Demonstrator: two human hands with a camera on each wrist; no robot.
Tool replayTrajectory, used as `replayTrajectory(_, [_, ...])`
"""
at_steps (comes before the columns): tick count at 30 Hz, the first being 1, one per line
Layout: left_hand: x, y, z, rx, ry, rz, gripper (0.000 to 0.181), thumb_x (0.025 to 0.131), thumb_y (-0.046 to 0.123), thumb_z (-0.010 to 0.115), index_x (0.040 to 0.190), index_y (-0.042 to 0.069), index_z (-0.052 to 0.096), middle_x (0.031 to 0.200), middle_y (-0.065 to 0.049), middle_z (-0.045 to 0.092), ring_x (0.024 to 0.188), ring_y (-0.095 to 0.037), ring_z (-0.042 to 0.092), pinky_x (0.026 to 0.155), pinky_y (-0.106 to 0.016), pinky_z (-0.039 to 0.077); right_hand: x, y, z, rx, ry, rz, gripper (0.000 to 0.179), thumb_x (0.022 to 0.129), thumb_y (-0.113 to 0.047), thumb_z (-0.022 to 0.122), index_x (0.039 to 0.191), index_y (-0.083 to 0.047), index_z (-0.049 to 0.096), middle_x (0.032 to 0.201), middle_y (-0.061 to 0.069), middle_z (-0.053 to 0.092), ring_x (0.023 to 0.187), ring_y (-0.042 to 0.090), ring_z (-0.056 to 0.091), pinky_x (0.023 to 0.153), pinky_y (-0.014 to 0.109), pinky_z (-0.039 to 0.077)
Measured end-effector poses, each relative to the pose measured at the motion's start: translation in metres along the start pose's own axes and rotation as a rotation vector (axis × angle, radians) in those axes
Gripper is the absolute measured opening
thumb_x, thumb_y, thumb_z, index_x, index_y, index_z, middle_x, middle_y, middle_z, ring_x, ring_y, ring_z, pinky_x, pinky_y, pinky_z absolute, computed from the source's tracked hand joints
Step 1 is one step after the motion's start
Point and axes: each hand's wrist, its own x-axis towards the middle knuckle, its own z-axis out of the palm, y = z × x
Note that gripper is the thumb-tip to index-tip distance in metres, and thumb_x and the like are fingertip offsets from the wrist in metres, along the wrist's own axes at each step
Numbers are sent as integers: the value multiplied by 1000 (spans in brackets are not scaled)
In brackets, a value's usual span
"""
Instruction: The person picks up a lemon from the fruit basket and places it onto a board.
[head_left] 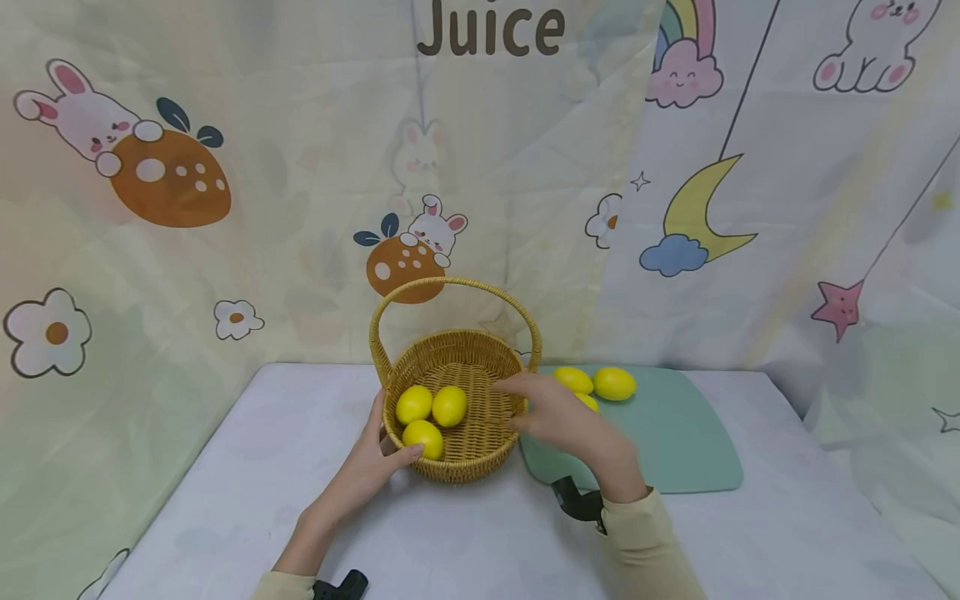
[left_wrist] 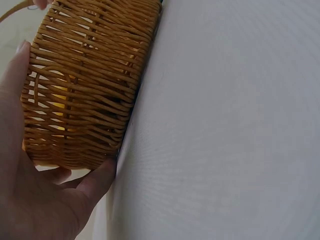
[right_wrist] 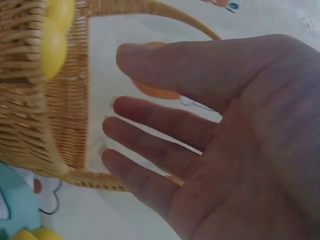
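Observation:
A woven basket (head_left: 480,433) with a tall arched handle stands on the table, tipped so its inside faces me. Three yellow lemons (head_left: 449,407) lie at its left side. My left hand (head_left: 365,465) holds the basket's left side, thumb at the front rim; in the left wrist view its fingers spread around the weave (left_wrist: 90,85). My right hand (head_left: 573,423) hovers at the basket's right rim, fingers spread with nothing in them, as the right wrist view shows the bare palm (right_wrist: 225,150).
A pale green cutting board (head_left: 675,442) lies right of the basket, with several more lemons (head_left: 615,384) on its far left part. Behind the white table (head_left: 247,467) hangs a printed cloth (head_left: 315,208). The right forearm crosses over the table beside the board.

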Motion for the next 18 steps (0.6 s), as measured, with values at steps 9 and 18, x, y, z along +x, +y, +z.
replayTrajectory(9, [-1,0,-1,12,-5,-29,108,87,48,73,153,48,-13,168,4,-5,154,-39,12,117,-71,13,21,6,32,23,-124,-61,51,89,-7,69,139,-13,58,144,5,56,135,26,51,107,45,47])
replayTrajectory(18, [-1,-1,-2,20,-2,-36,109,87,49,72,155,45,-13,168,2,-5,153,-39,14,117,-70,17,38,6,62,-38,-160,-85,52,90,-10,71,140,-19,58,146,2,55,139,24,48,113,45,42])
